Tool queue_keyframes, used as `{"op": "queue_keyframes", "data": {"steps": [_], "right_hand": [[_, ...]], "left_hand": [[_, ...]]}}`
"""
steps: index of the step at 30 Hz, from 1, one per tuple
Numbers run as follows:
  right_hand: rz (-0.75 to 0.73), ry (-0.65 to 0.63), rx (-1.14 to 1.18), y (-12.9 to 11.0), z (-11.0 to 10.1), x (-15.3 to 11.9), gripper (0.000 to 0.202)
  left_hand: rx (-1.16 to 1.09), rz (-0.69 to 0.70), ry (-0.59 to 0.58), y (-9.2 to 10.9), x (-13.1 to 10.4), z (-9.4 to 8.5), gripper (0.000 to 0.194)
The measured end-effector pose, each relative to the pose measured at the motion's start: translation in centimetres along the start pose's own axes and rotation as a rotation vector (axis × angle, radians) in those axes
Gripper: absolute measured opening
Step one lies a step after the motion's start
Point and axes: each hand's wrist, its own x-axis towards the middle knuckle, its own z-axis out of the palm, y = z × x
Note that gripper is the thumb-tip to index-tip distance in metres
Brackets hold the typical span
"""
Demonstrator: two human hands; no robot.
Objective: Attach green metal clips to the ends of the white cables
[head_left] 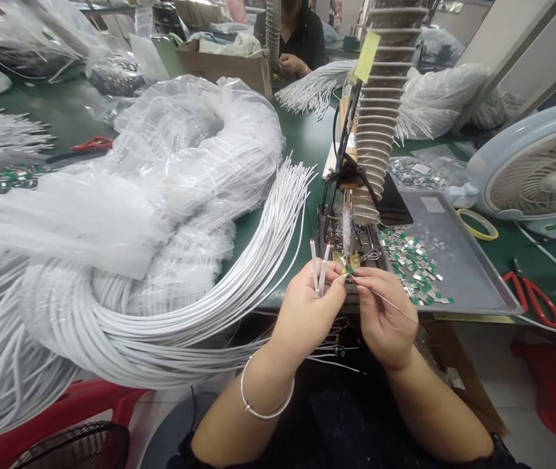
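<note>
My left hand (313,309) is closed, with two white cables (321,270) standing up between its fingers. Its fingertips meet those of my right hand around a small green circuit board (349,269), directly under the tip of an upright soldering iron (347,228). My right hand (386,312) is pinched shut on a thin solder wire (392,305), which trails back across the palm. Fingers partly hide the board, so which hand bears it is hard to make out.
A thick bundle of white cables (170,332) and plastic-wrapped coils (200,150) fill the left. Right of the iron, a metal tray (473,260) holds many small boards (415,267), near red-handled cutters (532,296) and a fan (546,163). A ribbed hose (380,111) hangs overhead. A person (302,42) sits opposite.
</note>
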Motion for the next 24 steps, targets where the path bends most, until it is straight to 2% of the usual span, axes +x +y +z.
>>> {"op": "queue_keyframes", "data": {"steps": [11,24], "right_hand": [[0.007,-0.029,-0.009,0.0,-0.2,-0.8,0.017],[0.002,-0.003,0.014,0.2,0.0,-0.3,0.019]], "left_hand": [[0.025,0.003,-0.024,-1.5,-0.5,-0.3,0.010],[0.023,0.007,-0.003,-0.2,0.2,-0.1,0.010]]}}
